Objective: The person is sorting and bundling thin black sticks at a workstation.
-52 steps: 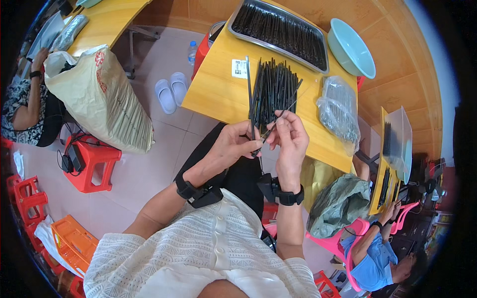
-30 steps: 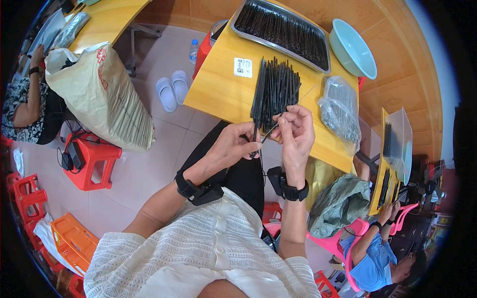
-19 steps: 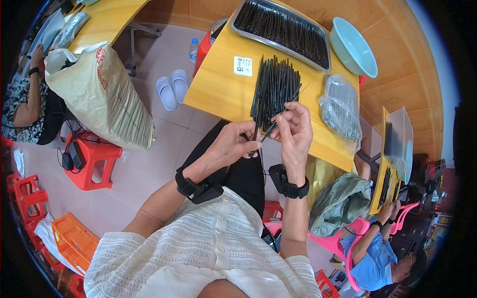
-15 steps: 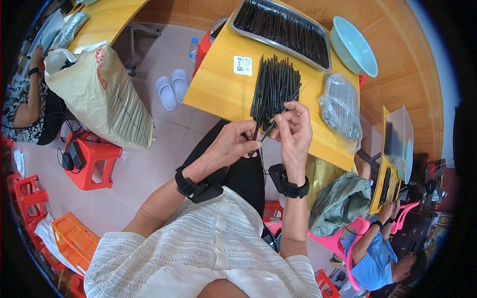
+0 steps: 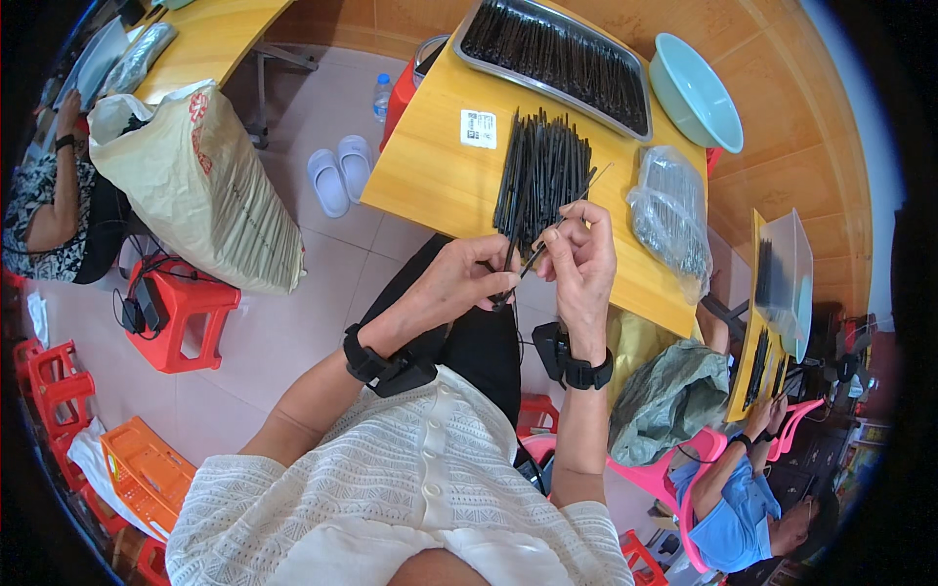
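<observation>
Above the near edge of the yellow table, my left hand (image 5: 445, 285) pinches the lower ends of thin black sticks between thumb and fingers; how many is hidden. My right hand (image 5: 583, 269) is close beside it, fingertips closed on a slender black stick (image 5: 578, 198). This stick slants up and right from my left fingers, and a fine wire-like tip shows past its upper end. Just beyond both hands lies a pile of black sticks (image 5: 537, 171) on the table.
On the table (image 5: 430, 166) are a metal tray (image 5: 547, 91) of dark sticks, a white card (image 5: 478, 128) and a clear plastic bag (image 5: 669, 215). A light-blue basin (image 5: 694, 93) stands at the right. A large sack (image 5: 210, 186) is leftward. Co-workers sit at both sides.
Along the slanting thin piece, black now reaches almost to the tip, where bare wire showed before. Both hands have barely moved.
</observation>
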The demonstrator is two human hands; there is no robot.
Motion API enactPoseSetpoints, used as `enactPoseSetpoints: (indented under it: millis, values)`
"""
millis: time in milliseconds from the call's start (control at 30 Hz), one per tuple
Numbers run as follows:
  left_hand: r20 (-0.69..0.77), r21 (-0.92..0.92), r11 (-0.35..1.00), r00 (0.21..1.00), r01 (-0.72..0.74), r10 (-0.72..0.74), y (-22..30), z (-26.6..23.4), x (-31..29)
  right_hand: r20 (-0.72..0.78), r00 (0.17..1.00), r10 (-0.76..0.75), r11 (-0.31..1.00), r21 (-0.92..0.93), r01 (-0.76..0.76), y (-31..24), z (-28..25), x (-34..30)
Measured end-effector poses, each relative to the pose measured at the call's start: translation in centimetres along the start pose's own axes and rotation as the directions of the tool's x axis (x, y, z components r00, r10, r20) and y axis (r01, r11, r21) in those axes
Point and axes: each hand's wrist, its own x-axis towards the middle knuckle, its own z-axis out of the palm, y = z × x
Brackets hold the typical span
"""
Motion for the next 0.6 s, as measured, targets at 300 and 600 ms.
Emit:
enactPoseSetpoints:
  millis: [300,600]
  values:
    - [0.039,-0.035,0.999,0.999,-0.027,0.029,0.3,-0.3,0.1,0.031,0.999,0.022,1.000,0.003,-0.022,0.2,0.2,-0.5]
    - [-0.007,0.193,0.978,0.996,-0.084,0.087,-0.7,-0.2,0.6,0.013,0.999,-0.044,0.999,-0.030,0.044,0.3,0.6,-0.6]
